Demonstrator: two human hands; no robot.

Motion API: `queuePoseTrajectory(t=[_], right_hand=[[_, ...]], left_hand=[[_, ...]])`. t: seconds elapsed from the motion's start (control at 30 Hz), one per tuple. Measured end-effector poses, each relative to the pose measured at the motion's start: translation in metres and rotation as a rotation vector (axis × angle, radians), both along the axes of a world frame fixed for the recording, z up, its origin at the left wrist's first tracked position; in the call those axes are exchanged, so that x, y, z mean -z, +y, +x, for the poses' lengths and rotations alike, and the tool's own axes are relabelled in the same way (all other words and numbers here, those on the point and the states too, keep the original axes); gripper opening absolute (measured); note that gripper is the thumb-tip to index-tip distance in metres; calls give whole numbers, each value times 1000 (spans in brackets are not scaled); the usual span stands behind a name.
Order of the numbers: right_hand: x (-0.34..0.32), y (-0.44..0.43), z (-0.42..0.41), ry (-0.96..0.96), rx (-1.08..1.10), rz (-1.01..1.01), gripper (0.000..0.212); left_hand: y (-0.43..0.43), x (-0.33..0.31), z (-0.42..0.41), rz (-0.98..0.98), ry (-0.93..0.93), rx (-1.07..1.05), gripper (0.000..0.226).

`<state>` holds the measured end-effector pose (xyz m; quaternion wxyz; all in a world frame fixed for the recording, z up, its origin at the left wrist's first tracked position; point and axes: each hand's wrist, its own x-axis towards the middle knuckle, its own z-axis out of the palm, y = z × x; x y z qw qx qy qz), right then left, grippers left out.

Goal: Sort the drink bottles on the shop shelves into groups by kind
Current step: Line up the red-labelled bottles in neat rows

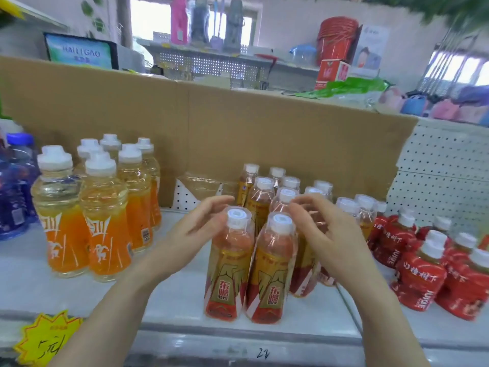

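Two gold-and-red labelled bottles stand at the shelf's front, the left one (227,263) and the right one (272,268), with several more of the same kind (260,197) behind them. My left hand (197,226) hovers beside the left bottle's cap with relaxed fingers and holds nothing. My right hand (320,229) hangs to the right of the right bottle's cap, fingers loosely spread, gripping nothing. Orange-labelled bottles (105,215) form a group on the left. Red juice bottles (420,271) cluster on the right.
A blue pack of water bottles (14,189) stands at the far left. A cardboard sheet (238,123) backs the white shelf (172,295). A yellow price tag (47,337) hangs on the front edge. A small dotted box (195,190) sits behind the middle gap.
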<state>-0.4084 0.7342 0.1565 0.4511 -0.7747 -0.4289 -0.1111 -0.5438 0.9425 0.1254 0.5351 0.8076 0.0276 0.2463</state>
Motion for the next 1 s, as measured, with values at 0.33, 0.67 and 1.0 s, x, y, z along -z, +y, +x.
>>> queuePoseTrajectory(t=[0.33, 0.67, 1.0], right_hand=[[-57, 44, 82, -89, 4, -670, 45], [-56, 63, 87, -125, 66, -670, 40], [-61, 79, 63, -99, 24, -665, 40]], left_hand=[[34, -51, 142, 532, 227, -117, 47], [48, -50, 96, 504, 203, -237, 36], [46, -51, 45, 379, 288, -157, 31]])
